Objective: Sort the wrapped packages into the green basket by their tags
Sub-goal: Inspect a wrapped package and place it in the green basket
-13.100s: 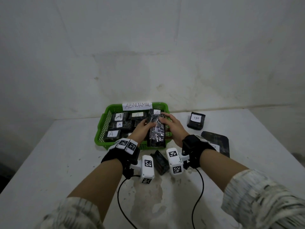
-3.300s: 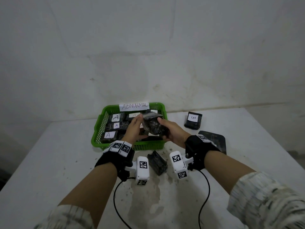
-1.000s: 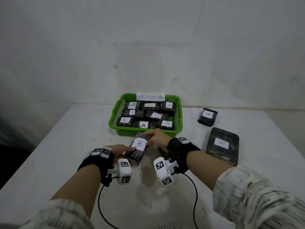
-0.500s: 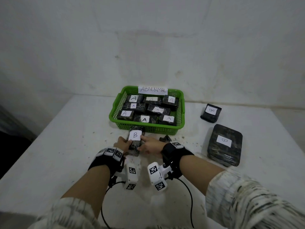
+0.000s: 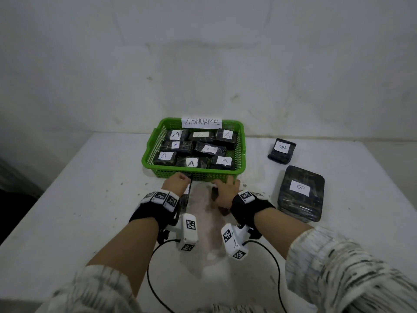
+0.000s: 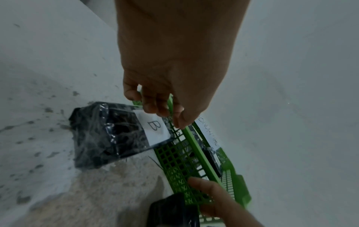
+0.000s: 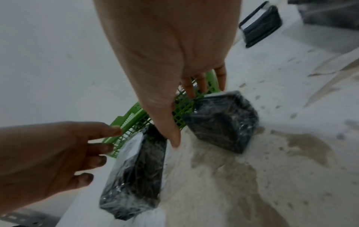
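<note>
The green basket [image 5: 203, 175] labelled ABNORMAL holds several black wrapped packages tagged A. My left hand [image 5: 177, 182] and right hand [image 5: 226, 188] both reach its front wall, fingers straight and holding nothing. In the left wrist view my left hand's fingertips [image 6: 155, 106] lie at the basket's rim [image 6: 196, 147]. In the right wrist view my right hand's fingers [image 7: 202, 83] touch the mesh wall [image 7: 180, 107]. A package tagged B [image 6: 116, 135] lies on the table under my left hand [image 7: 77, 153]. A second black package [image 7: 221, 121], its tag hidden, lies below my right palm.
Two more packages tagged B lie on the table to the right: a small one [image 5: 282, 150] at the back and a large flat one [image 5: 301, 193] nearer. The basket sits close to the wall. The white table [image 5: 90, 199] is stained in front of the basket.
Both hands have set the B package down on the table in front of the basket, let go of it and moved to the basket's front wall.
</note>
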{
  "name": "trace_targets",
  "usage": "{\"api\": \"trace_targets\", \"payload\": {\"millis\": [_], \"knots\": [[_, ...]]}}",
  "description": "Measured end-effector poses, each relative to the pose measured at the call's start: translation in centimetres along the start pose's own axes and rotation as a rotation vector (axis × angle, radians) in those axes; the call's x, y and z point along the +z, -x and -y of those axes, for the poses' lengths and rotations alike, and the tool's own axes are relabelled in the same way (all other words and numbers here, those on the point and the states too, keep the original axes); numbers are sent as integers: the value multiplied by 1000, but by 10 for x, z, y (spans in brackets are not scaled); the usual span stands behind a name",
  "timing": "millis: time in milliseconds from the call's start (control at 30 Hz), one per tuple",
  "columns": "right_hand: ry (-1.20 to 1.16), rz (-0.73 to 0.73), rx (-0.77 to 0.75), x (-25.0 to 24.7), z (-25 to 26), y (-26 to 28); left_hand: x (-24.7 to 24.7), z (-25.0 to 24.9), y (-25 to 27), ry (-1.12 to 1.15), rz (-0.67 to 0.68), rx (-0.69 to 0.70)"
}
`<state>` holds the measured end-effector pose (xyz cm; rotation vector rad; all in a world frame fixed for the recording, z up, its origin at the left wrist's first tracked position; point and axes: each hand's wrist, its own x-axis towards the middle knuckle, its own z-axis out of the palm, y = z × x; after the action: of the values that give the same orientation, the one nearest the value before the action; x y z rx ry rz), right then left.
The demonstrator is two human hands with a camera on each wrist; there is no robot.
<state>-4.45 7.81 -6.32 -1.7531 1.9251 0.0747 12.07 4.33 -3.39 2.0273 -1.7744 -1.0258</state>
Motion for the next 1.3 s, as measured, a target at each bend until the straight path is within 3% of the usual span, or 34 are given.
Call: {"api": "trace_targets", "payload": {"millis": [67, 133, 333, 500, 733, 833, 1000, 1200, 1300], "knots": [[66, 81, 21, 5, -10, -2, 6, -8, 2, -27, 51, 69], [-24, 103, 16, 7, -17, -2, 10, -14, 2, -26, 97, 102], [-588, 22, 26, -24, -26, 5, 12, -31, -1, 139, 144, 161], [-992, 128, 14, -65, -25, 20, 12, -52, 3, 353, 153, 239], [-1364, 193, -18, -77, -29, 26, 5, -72, 5, 626, 194, 318], [-1415, 210, 3, -74, -22, 25, 5, -77, 6, 714, 222, 331], [-1491, 46, 16, -69, -11, 18, 8, -80, 6, 775, 192, 304], [-1600, 50, -54, -68, -9, 22, 7, -81, 2, 836, 174, 287], [-1627, 21, -76, -70, -10, 22, 7, -83, 6, 880, 233, 267]]}}
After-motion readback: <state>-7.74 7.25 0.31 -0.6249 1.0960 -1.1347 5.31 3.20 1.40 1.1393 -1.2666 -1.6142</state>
